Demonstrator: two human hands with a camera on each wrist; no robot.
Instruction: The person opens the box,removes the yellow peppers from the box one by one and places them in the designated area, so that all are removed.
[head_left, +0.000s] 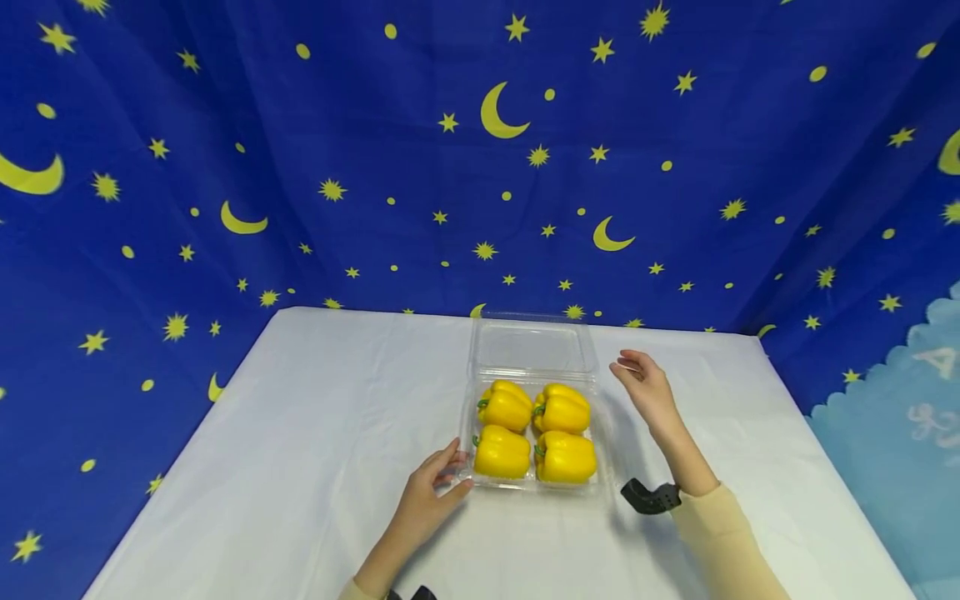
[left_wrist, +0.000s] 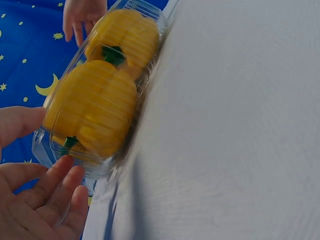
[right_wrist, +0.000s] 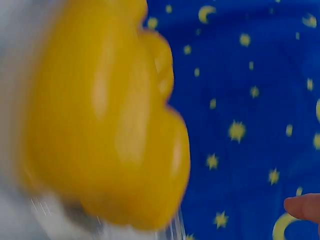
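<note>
A clear plastic clamshell box (head_left: 600, 479) lies with its lid (head_left: 532, 346) folded back, away from me. Several yellow bell peppers (head_left: 502, 452) with green stems fill the base in two rows. My left hand (head_left: 431, 492) is at the near left corner of the box, thumb by the front edge and relaxed fingers along the left wall. In the left wrist view, fingertips (left_wrist: 64, 162) touch the clear plastic beside a pepper (left_wrist: 92, 107). My right hand (head_left: 643, 385) hovers right of the lid, fingers loosely bent and holding nothing. A pepper (right_wrist: 105, 115) looms large in the right wrist view.
A white cloth covers the table (head_left: 337, 433) under the box. Behind it and at the sides hangs a blue curtain (head_left: 420, 167) with yellow moons and stars. A light blue printed panel (head_left: 900, 433) is at the right. A black wrist strap (head_left: 651, 497) sits on the right forearm.
</note>
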